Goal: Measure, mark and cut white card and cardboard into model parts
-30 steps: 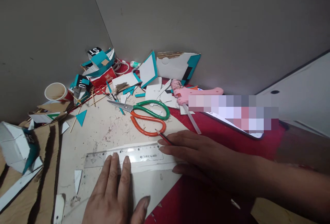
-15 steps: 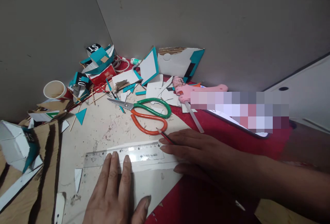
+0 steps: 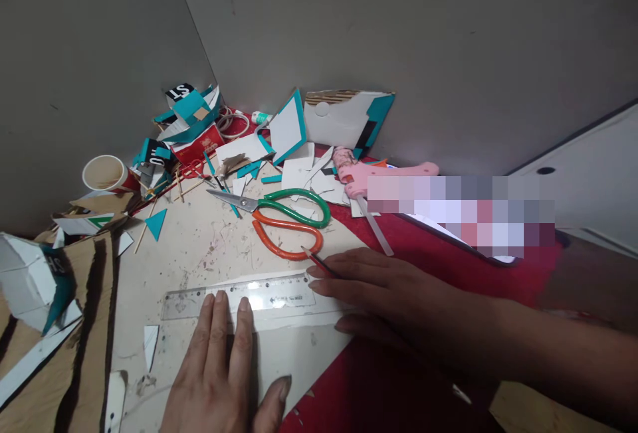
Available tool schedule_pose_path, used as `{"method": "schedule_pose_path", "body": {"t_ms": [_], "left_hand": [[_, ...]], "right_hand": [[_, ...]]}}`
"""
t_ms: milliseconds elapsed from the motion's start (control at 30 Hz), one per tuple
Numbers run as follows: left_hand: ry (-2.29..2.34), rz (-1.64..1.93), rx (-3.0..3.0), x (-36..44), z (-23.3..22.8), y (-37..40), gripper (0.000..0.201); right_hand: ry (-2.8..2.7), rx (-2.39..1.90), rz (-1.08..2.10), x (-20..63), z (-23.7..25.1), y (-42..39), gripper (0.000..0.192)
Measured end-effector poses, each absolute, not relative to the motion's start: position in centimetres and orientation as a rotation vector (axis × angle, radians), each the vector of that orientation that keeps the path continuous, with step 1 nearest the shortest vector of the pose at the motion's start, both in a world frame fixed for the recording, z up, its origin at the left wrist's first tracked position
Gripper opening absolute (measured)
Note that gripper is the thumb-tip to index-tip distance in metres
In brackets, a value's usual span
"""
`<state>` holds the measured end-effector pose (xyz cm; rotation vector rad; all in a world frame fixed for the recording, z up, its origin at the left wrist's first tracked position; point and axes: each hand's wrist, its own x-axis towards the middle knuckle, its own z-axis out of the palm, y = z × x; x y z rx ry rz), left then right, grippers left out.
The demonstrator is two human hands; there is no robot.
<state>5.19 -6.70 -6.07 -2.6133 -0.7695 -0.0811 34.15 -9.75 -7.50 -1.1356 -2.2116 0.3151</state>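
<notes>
A clear plastic ruler lies across a white strip on the pale, stained board. My left hand presses down on the ruler's left part with outstretched fingertips, its thumb spread to the side. Over the right end of the ruler rests my right hand, holding a pencil between its fingers. The pencil's sharpened tip points up and left, by the orange handle of the scissors. Those scissors, with one green and one orange grip, lie just beyond the ruler. My right hand hides the ruler's far end.
Cardboard offcuts and sticks litter the back. A pink glue gun lies beside a partly blurred phone on red cloth. A paper cup and brown cardboard stand at left. Grey walls enclose the back.
</notes>
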Motion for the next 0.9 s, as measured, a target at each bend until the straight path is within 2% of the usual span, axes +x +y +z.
{"method": "schedule_pose_path", "body": {"t_ms": [133,267,367,433,567,733,900], "left_hand": [[-0.771,-0.148,-2.593,5.8,-5.6,-6.9,0.073],[-0.807,-0.179,-2.587,6.2,-5.5,-7.3,0.071],[-0.847,-0.175,-2.587,6.3,-5.6,-7.6,0.071],[-0.868,-0.18,-2.587,6.3,-5.8,-7.7,0.072],[-0.902,-0.193,-2.586,6.3,-6.1,-7.7,0.072],[-0.972,-0.209,-2.609,6.0,-6.6,-8.1,0.074],[-1.047,-0.165,-2.662,6.0,-6.8,-8.3,0.076]], "right_hand": [[-2.184,-1.147,0.331,34.3,-6.6,-9.8,0.039],[-2.071,-1.047,0.435,33.7,-3.1,-9.9,0.043],[-1.892,-1.069,0.711,31.7,-0.3,-9.4,0.027],[-1.799,-1.028,0.969,29.5,0.4,-8.3,0.025],[-1.64,-1.099,1.242,24.5,-1.1,-4.5,0.031],[-1.236,-1.111,1.514,21.6,-4.6,-1.3,0.009],[-1.187,-1.098,1.552,21.7,-6.3,-1.0,0.019]]}}
